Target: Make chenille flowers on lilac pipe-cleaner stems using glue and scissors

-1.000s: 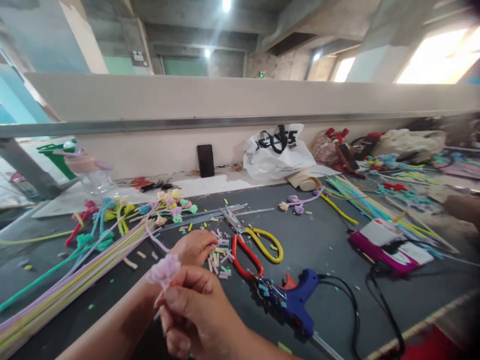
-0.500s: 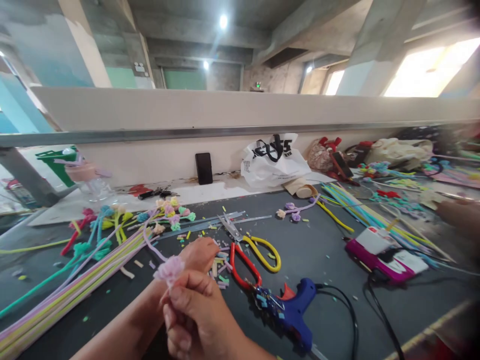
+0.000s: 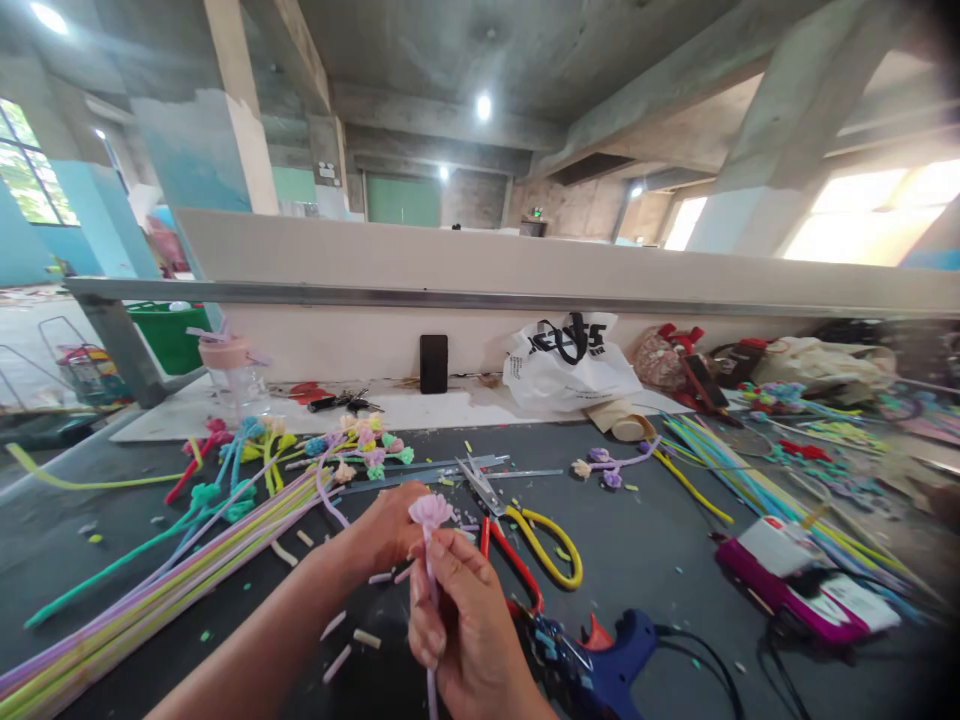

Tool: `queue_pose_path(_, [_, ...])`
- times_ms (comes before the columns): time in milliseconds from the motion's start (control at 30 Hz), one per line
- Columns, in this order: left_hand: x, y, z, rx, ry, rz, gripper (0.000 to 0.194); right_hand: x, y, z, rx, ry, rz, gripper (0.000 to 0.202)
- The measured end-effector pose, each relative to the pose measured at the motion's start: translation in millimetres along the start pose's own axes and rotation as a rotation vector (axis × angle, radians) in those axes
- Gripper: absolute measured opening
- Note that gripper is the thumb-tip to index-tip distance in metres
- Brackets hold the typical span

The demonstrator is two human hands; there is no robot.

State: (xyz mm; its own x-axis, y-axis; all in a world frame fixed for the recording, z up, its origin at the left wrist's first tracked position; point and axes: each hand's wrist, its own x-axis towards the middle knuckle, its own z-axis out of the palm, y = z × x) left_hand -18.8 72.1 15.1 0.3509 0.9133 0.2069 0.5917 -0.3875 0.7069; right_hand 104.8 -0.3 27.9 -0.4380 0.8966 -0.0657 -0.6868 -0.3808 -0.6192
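A pale purple pipe-cleaner flower (image 3: 430, 511) stands upright in my right hand (image 3: 469, 610), its stem pinched between thumb and fingers and running down past the palm. My left hand (image 3: 391, 525) reaches in behind it, over the table by the short cut pieces of pipe cleaner (image 3: 380, 577). The flower and my right hand hide its fingertips. Just to the right lie scissors (image 3: 545, 540) with one red and one yellow handle, blades partly spread. A blue glue gun (image 3: 611, 665) with an orange-red trigger rests nearer me.
Long pipe cleaners (image 3: 202, 575) lie in a bundle at left, beside finished coloured flowers (image 3: 367, 445). Along the back stand a lidded cup (image 3: 234, 375), a phone (image 3: 433, 364) and a white bag (image 3: 570, 365). A magenta-and-white device (image 3: 806, 585) with cords sits at right.
My right hand has moved right with the flower, now upright with its stem showing below. My left hand has shifted slightly. The head view has tilted up and turned left.
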Motion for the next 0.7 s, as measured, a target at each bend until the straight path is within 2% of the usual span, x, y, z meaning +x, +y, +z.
queue_pose_path(200, [0, 12, -44.3, 0.133, 0.085, -0.030, 0.009, 7, -2, -7, -0.131, 0.175, -0.122, 0.029])
queue_pose_path(300, [-8, 28, -64.1, 0.131, 0.135, 0.022, 0.013, 12, 0, -11, -0.209, 0.232, -0.193, 0.031])
queue_pose_path(367, [-13, 41, -71.5, 0.116, 0.147, 0.104, 0.012, 15, 1, -14, -0.249, 0.250, -0.223, 0.031])
queue_pose_path(467, [-18, 58, -71.6, 0.100, 0.146, 0.240, 0.010, 18, 3, -16, -0.283, 0.276, -0.232, 0.028])
queue_pose_path(533, [-20, 64, -66.4, 0.117, 0.148, 0.278, 0.009, 18, 3, -17, -0.297, 0.291, -0.225, 0.026])
queue_pose_path(700, [-18, 62, -51.3, 0.173, 0.204, 0.290, 0.010, 17, 0, -14, -0.282, 0.279, -0.190, 0.022])
